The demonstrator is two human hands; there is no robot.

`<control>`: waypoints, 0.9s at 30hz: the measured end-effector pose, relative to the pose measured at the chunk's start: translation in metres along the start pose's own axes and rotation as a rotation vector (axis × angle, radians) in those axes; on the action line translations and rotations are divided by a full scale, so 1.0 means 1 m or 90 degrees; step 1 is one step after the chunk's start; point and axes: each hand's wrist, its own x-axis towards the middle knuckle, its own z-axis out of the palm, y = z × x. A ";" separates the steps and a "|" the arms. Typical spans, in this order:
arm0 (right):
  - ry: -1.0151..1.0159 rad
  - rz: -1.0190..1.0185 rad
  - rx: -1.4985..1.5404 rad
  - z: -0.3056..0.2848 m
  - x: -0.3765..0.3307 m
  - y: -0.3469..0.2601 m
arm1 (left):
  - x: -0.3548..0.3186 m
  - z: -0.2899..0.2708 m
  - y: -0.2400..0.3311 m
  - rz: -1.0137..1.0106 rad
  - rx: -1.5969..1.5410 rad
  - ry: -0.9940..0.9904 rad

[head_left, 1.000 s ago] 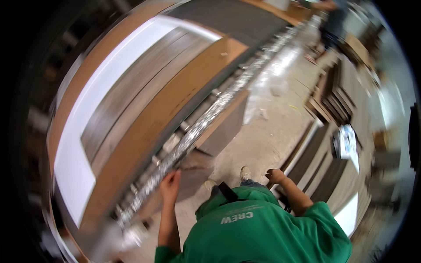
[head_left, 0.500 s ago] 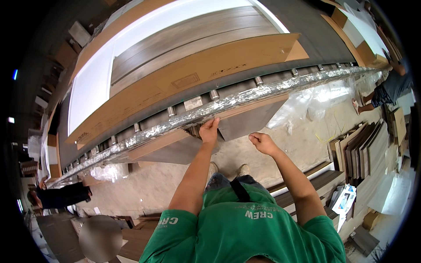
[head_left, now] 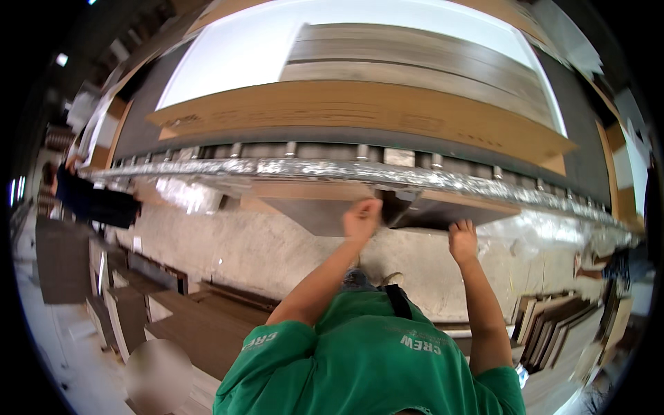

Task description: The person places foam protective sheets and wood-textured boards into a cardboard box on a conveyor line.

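Panels [head_left: 315, 216]: two, grey with brown edges, below the near edge of the conveyor [head_left: 149, 114]; their tops are hidden by the rail [head_left: 297, 168].
Gap [head_left: 399, 203]: between the panels, too dark to make out.
Left hand [head_left: 362, 218]: blurred, fingers curled nearly closed, just beside the left panel's right end; cannot tell whether it touches or holds anything.
Right hand [head_left: 463, 240]: fingers loosely bent, tips near the right panel's lower edge; contact and hold cannot be told.
Carton [head_left: 346, 104]: along the conveyor's near edge, far side cut off; boards [head_left: 415, 52] inside, partly behind its near wall.
Co-worker [head_left: 97, 197]: by the conveyor's left end, face unclear.
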 end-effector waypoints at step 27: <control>-0.490 -0.440 -0.034 -0.002 0.111 -0.259 | 0.075 -0.237 -0.079 -0.256 -0.095 0.282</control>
